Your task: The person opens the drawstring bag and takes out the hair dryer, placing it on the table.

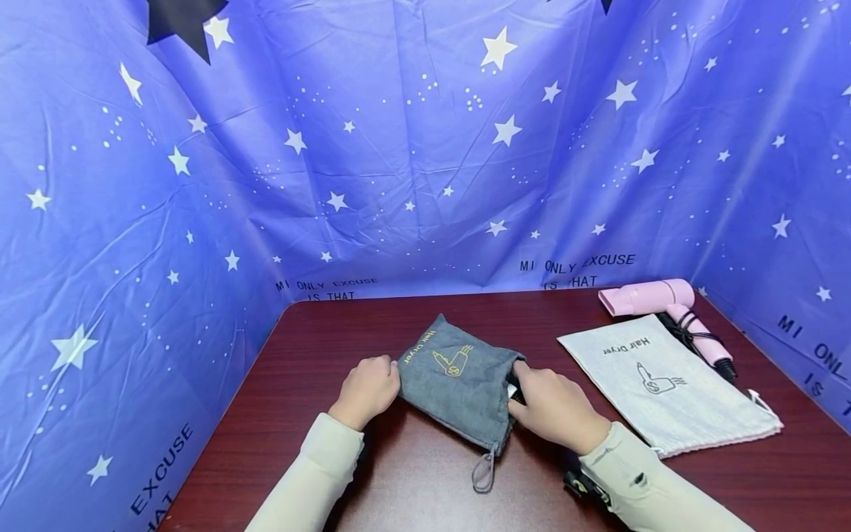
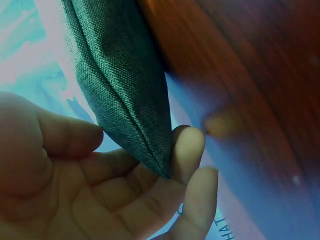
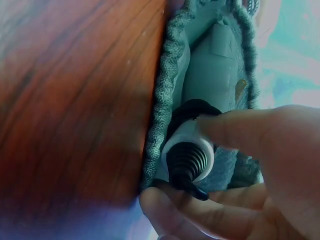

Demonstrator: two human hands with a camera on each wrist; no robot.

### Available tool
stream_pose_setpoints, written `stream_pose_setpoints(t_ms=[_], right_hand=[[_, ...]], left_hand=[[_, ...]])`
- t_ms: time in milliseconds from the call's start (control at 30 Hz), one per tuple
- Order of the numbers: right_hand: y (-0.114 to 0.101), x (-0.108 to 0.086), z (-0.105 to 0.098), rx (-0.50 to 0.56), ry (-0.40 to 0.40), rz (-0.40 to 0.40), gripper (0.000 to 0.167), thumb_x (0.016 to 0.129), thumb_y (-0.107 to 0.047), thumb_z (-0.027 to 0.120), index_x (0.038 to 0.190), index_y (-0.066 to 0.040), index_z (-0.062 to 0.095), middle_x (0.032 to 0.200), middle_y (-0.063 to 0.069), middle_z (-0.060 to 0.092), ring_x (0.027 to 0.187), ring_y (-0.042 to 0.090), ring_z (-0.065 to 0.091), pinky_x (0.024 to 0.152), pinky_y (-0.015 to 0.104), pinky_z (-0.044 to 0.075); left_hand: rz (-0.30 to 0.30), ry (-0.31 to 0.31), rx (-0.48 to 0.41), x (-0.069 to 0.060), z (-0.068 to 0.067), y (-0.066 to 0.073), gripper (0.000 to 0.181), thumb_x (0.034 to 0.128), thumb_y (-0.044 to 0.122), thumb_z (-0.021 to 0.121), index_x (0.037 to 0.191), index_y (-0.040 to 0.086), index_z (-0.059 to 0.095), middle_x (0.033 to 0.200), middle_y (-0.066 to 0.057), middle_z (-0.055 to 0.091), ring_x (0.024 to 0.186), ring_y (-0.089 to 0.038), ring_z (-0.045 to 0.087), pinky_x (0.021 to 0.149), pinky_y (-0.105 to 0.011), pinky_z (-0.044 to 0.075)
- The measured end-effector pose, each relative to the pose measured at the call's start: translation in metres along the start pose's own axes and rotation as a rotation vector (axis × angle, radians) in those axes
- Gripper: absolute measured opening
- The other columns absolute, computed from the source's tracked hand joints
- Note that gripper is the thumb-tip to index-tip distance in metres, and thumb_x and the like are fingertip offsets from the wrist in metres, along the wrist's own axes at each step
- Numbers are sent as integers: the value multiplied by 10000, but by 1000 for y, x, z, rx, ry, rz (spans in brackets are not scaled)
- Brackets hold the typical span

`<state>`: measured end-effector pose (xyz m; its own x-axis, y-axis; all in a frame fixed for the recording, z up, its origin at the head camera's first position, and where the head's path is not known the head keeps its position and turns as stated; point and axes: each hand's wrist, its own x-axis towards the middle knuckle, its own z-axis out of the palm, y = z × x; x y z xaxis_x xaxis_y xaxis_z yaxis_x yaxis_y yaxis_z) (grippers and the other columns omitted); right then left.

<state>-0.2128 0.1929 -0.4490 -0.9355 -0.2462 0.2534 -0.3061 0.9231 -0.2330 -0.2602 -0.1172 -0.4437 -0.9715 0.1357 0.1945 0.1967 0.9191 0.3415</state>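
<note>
A grey cloth drawstring bag (image 1: 452, 395), printed "Hair Dryer" in yellow, lies on the table between the hands, its mouth to the right. My left hand (image 1: 366, 388) holds the bag's closed corner, thumb on one side and curled fingers on the other. At the mouth, my right hand (image 1: 558, 410) grips the handle end of a pale hair dryer (image 3: 210, 75), most of which is inside the bag. In the right wrist view its black ribbed cord guard (image 3: 186, 161) points out, with black cord wrapped round the handle. The dryer's far end is hidden by cloth.
A white drawstring bag (image 1: 665, 399) with a dryer print lies flat at the right. Behind it rests a pink hair dryer (image 1: 654, 297) with its black cord bundled. The dark red table (image 1: 319, 332) meets a blue star-patterned curtain (image 1: 412, 170) on three sides.
</note>
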Motion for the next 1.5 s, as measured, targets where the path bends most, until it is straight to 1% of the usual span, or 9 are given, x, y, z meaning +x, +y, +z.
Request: stream_pose_setpoints(t_ms=[200, 300, 433, 567, 700, 767, 967, 1167, 1500], right_hand=[[1, 1, 2, 17, 50, 6, 234, 874, -303, 730, 1058, -174, 794, 917, 60, 779, 689, 224, 702, 522, 429, 493], [1, 2, 4, 13, 43, -8, 108, 884, -283, 721, 899, -177, 731, 780, 29, 717, 630, 194, 639, 502, 420, 457], [1, 3, 7, -17, 24, -75, 137, 845, -243, 738, 826, -173, 621, 769, -20, 619, 677, 176, 625, 548, 419, 487], [0, 6, 9, -46, 22, -146, 209, 819, -213, 759, 964, -88, 675, 911, 25, 638, 802, 230, 689, 668, 447, 562], [0, 9, 10, -46, 5, -152, 180, 822, -159, 738, 952, -62, 660, 927, 52, 635, 800, 232, 678, 674, 450, 562], [1, 10, 10, -48, -7, -147, 146, 835, -139, 722, 934, -61, 648, 916, 55, 630, 790, 223, 668, 665, 443, 558], [3, 10, 10, -52, -44, -138, 109, 877, -99, 674, 953, -27, 640, 919, 75, 628, 809, 216, 659, 694, 432, 560], [3, 8, 8, -15, -91, -139, 182, 915, -116, 630, 1038, 18, 633, 981, 123, 654, 945, 303, 698, 829, 498, 574], [6, 9, 10, -74, -77, -191, 96, 927, -108, 621, 953, -16, 610, 898, 106, 639, 850, 319, 690, 796, 513, 567]], left_hand=[[28, -17, -27, 3, 2, -5, 335, 1048, 210, 480, 788, 61, 629, 912, -231, 715, 869, -443, 713, 754, -563, 565], [24, -29, -46, 5, 3, -8, 308, 1039, 197, 499, 798, 62, 635, 910, -228, 715, 890, -435, 714, 773, -553, 559], [9, -56, -59, 7, 2, -11, 312, 1037, 218, 506, 796, 83, 651, 928, -203, 727, 910, -401, 717, 781, -538, 553], [-30, -98, -68, 6, -1, -13, 362, 1055, 256, 480, 749, 130, 626, 758, -97, 711, 748, -284, 692, 698, -471, 541], [-59, -137, -85, 5, -3, -14, 404, 1072, 288, 445, 716, 165, 591, 545, 28, 618, 567, -175, 604, 621, -395, 504], [-56, -126, -71, 5, -3, -13, 402, 1069, 296, 456, 713, 173, 596, 576, 17, 639, 594, -184, 625, 619, -406, 505], [-25, -52, -26, 6, -2, -11, 313, 1038, 278, 539, 763, 184, 653, 909, -109, 738, 843, -312, 716, 660, -507, 525], [-19, -49, -34, 8, -3, -10, 281, 1035, 303, 545, 841, 189, 713, 934, -84, 748, 845, -296, 713, 672, -502, 528], [22, -82, -30, 6, -2, -9, 333, 1067, 382, 533, 855, 184, 695, 820, -42, 689, 752, -227, 653, 648, -457, 493]])
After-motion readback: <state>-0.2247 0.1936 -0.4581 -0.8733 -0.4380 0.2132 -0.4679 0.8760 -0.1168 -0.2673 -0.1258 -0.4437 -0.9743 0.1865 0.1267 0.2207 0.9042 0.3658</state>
